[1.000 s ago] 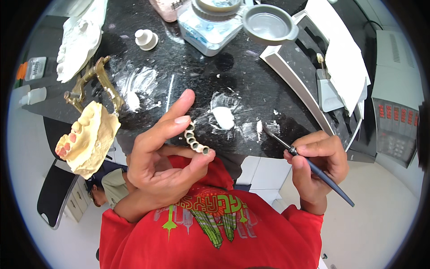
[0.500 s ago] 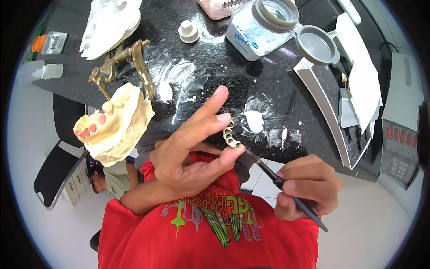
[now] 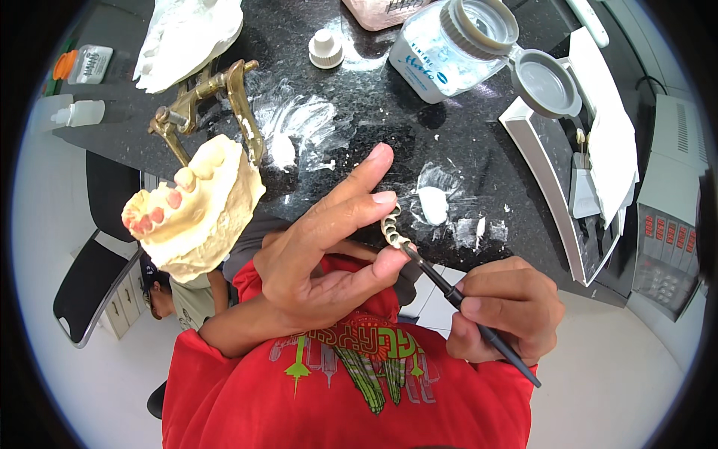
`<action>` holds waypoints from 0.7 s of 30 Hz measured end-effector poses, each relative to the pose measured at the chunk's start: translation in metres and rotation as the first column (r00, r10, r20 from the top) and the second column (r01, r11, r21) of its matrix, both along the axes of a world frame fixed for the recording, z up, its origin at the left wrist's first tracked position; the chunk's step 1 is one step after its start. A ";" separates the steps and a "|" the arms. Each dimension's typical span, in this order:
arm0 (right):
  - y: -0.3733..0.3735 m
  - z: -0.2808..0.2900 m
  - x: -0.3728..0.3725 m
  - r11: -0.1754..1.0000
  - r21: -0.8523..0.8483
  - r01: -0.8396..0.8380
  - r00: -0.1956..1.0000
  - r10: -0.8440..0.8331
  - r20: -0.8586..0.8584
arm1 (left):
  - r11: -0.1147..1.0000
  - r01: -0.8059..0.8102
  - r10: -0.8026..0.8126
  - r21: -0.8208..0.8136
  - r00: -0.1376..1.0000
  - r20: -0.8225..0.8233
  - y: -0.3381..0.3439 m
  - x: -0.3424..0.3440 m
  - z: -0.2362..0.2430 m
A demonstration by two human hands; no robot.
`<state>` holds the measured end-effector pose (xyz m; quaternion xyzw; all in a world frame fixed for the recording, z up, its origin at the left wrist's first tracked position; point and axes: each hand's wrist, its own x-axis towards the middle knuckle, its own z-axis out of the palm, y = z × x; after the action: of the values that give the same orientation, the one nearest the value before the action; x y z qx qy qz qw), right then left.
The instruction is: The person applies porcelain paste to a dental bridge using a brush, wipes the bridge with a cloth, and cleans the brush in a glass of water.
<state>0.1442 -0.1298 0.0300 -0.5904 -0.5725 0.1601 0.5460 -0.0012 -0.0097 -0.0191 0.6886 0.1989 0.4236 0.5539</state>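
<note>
Between the thumb and a fingertip of my left hand (image 3: 321, 239) sits a small curved dental bridge (image 3: 390, 227), its hollow undersides showing. The index finger is stretched out away from it. My right hand (image 3: 512, 310) is closed round a slim black-handled brush (image 3: 454, 295). The brush tip touches or almost touches the near end of the bridge, beside my left thumb. To the left, a yellowish dental cast (image 3: 213, 217) with some reddish teeth is mounted on a brass articulator (image 3: 202, 97).
White powder mounds (image 3: 432, 205) and smears lie on the dark countertop (image 3: 359, 157). Farther back stand an uncapped powder jar (image 3: 441, 60), a white cap (image 3: 326, 49) and a white cast (image 3: 183, 41). At right is a white-edged tray (image 3: 542, 179). Another person (image 3: 176, 295) sits at left, beyond the counter.
The brush tip has moved up and left from just beside the bridge to its near end. The view has shifted slightly, and my left hand keeps its hold.
</note>
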 end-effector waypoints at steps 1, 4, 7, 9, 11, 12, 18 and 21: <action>0.000 0.000 0.000 1.000 0.000 0.003 1.000 -0.003 0.004 | 1.000 0.001 -0.001 -0.002 1.000 0.003 0.000 0.000 0.000; -0.001 -0.001 0.000 1.000 -0.005 0.005 1.000 -0.005 0.003 | 1.000 0.003 -0.003 -0.001 1.000 0.006 0.000 0.001 0.000; -0.002 0.000 0.002 1.000 -0.007 -0.003 1.000 0.003 -0.010 | 1.000 0.013 -0.013 0.008 1.000 -0.004 0.001 0.000 0.000; -0.002 0.000 0.003 1.000 0.008 -0.001 1.000 0.001 -0.006 | 1.000 0.015 -0.015 0.005 1.000 -0.003 0.001 0.000 0.001; -0.001 -0.001 0.004 1.000 0.007 -0.008 1.000 0.008 -0.003 | 0.995 0.100 -0.099 0.027 0.994 -0.040 0.003 -0.003 0.000; -0.001 -0.001 0.004 1.000 0.008 -0.011 1.000 0.011 -0.002 | 0.981 0.185 -0.181 0.049 0.980 -0.078 0.007 -0.009 0.000; -0.002 0.001 0.004 1.000 0.006 -0.019 1.000 0.019 -0.010 | 1.000 0.000 0.000 -0.016 1.000 -0.007 0.001 -0.001 0.003; -0.005 0.000 0.003 0.999 0.043 0.014 0.998 -0.011 -0.054 | 1.000 0.012 -0.013 -0.029 1.000 -0.012 0.002 -0.001 0.007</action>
<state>0.1476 -0.1351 0.0296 -0.5775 -0.5572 0.1601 0.5748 -0.0022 -0.0079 -0.0120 0.6844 0.2042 0.4128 0.5652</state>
